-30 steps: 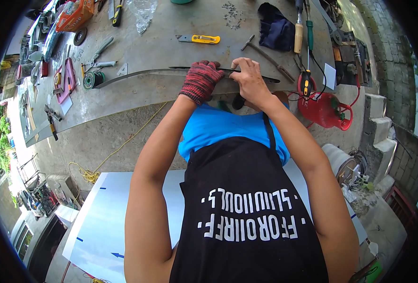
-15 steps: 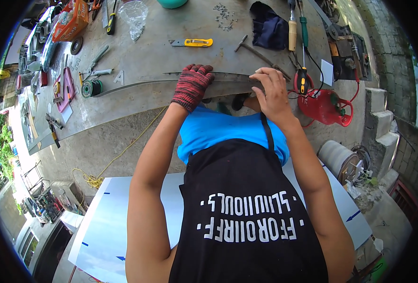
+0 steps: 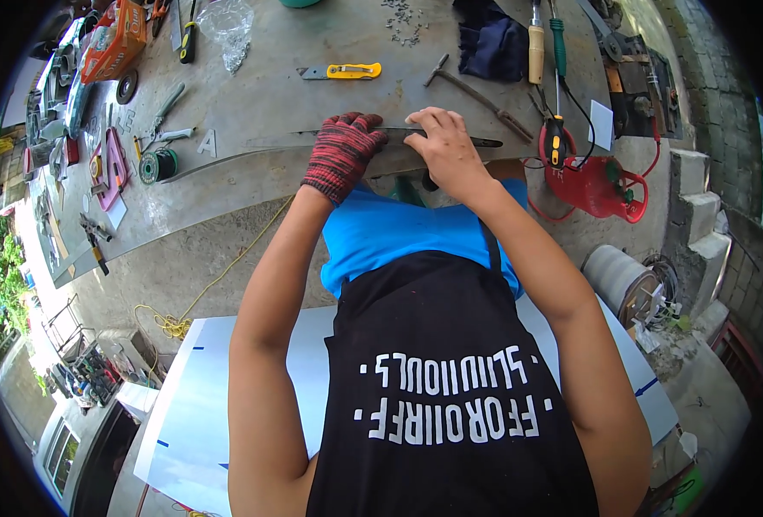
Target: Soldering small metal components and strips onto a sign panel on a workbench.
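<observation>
My left hand (image 3: 344, 157), in a red and black knit glove, lies with curled fingers over a long thin dark metal strip (image 3: 486, 143) near the table's front edge. Just to its right, my bare right hand (image 3: 452, 153) has its thumb and fingers closed on the same strip. The strip's dark, rounded end sticks out to the right of that hand; a thin part shows left of the glove. Beyond my hands lies a yellow utility knife (image 3: 353, 71) with its blade out. A small hammer (image 3: 483, 99) rests farther right.
On the metal table (image 3: 261, 103) are a wire spool (image 3: 158, 165), pliers (image 3: 96, 241), a dark cloth (image 3: 492, 43), a soldering iron (image 3: 559, 52) and a screwdriver (image 3: 555, 142). A red gas cylinder (image 3: 595, 188) stands right of the table; a yellow cord (image 3: 226, 271) crosses the floor.
My right hand has moved left along the strip, closer to my gloved hand, and its fingers have closed. The strip's dark end now shows to its right. The view has shifted slightly.
</observation>
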